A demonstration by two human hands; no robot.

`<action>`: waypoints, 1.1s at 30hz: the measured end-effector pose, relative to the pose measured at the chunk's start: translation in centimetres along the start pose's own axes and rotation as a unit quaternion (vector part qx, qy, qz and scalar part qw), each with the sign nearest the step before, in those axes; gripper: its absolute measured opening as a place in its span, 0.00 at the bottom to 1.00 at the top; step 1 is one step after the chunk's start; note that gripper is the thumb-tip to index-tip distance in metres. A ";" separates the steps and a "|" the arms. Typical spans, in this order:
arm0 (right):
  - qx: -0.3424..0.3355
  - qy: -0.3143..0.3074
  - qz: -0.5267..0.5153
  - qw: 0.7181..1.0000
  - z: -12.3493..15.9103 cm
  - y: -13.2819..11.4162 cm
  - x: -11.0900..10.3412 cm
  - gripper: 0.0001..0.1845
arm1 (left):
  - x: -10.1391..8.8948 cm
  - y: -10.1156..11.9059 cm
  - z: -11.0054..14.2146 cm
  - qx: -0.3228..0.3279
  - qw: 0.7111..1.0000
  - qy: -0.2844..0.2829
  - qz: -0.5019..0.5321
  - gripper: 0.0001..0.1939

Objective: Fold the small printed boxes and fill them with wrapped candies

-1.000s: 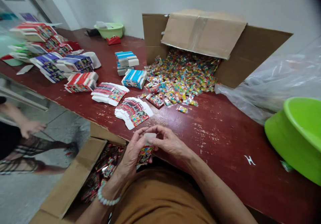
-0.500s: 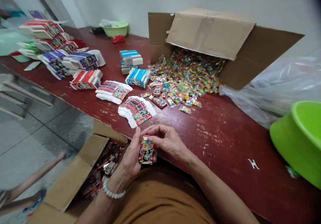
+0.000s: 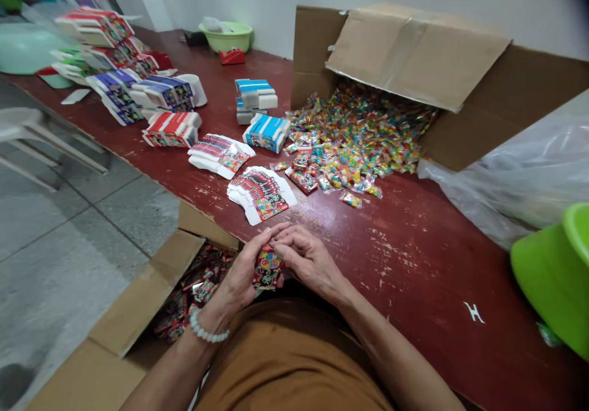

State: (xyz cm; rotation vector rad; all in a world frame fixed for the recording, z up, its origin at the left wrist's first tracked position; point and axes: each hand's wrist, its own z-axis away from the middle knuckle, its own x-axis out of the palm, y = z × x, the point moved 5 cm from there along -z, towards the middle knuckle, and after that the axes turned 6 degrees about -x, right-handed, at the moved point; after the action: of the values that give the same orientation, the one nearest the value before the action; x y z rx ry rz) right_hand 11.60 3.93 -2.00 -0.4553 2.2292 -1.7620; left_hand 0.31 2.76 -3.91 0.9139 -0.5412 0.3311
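Note:
My left hand (image 3: 243,270) is wrapped round a small red printed candy box (image 3: 268,270), held upright in front of my body. At the top end of the box my right hand (image 3: 306,257) has its thumb and curled fingers closed on the edge, which they partly hide. Just beyond my hands lies a fanned stack of flat red-and-white cartons (image 3: 262,193), with a second fanned stack (image 3: 221,153) behind it. Two filled candy boxes (image 3: 302,179) rest beside a heap of small clear candy packets (image 3: 354,141).
A large cardboard box (image 3: 418,55) on its side spills the packets onto the red table (image 3: 414,257). Below the table edge at left, an open carton (image 3: 151,294) holds many small red boxes. Bundled cartons (image 3: 170,130), a green tub (image 3: 547,270) and a plastic stool (image 3: 27,122) stand around.
My right fingers have moved over the top of the candy box, where a white flap showed before. The view has shifted slightly, and a person's limbs at lower left have left it.

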 end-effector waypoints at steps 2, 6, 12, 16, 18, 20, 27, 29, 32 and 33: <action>-0.055 0.013 0.066 0.996 0.5 -0.1 0.2 0.07 | -0.1 0.2 -0.1 0.014 1.000 0.012 0.018 0.19; -0.051 -0.037 0.090 0.994 -0.3 0.8 0.5 0.12 | -2.2 0.5 0.6 0.033 0.997 0.058 -0.039 0.23; 0.030 0.094 0.354 0.930 -5.9 3.3 -4.7 0.21 | -11.6 3.8 5.2 0.165 0.859 0.330 -0.356 0.31; 0.097 0.100 0.491 0.860 -8.3 4.6 -5.0 0.30 | -10.6 5.9 3.9 0.273 0.691 0.352 -0.570 0.30; 0.122 0.098 0.522 0.839 -8.5 4.8 -4.3 0.33 | -8.1 6.2 1.6 0.312 0.619 0.329 -0.642 0.30; 0.131 0.101 0.531 0.831 -8.4 4.7 -3.8 0.34 | -6.3 6.3 -0.7 0.295 0.564 0.335 -0.694 0.30; 0.086 0.193 0.454 0.865 -8.0 5.3 -4.4 0.28 | -6.0 6.1 -2.9 0.249 0.561 0.364 -0.701 0.26; 0.060 0.246 0.365 0.896 -7.8 5.5 -5.0 0.21 | -6.1 5.9 -2.9 0.252 0.559 0.361 -0.703 0.25; 0.048 0.263 0.156 0.951 -7.7 5.7 -6.0 0.14 | -5.7 6.2 -2.2 0.281 0.556 0.361 -0.694 0.26; 0.047 0.253 0.105 0.961 -7.6 5.4 -6.3 0.14 | -5.5 6.6 -1.5 0.303 0.556 0.371 -0.679 0.27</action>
State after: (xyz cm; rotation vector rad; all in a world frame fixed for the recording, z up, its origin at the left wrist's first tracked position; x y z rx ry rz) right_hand 13.92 14.36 -5.44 0.2802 2.3794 -2.0230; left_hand -6.94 7.59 -3.44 1.4588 1.2218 -0.5948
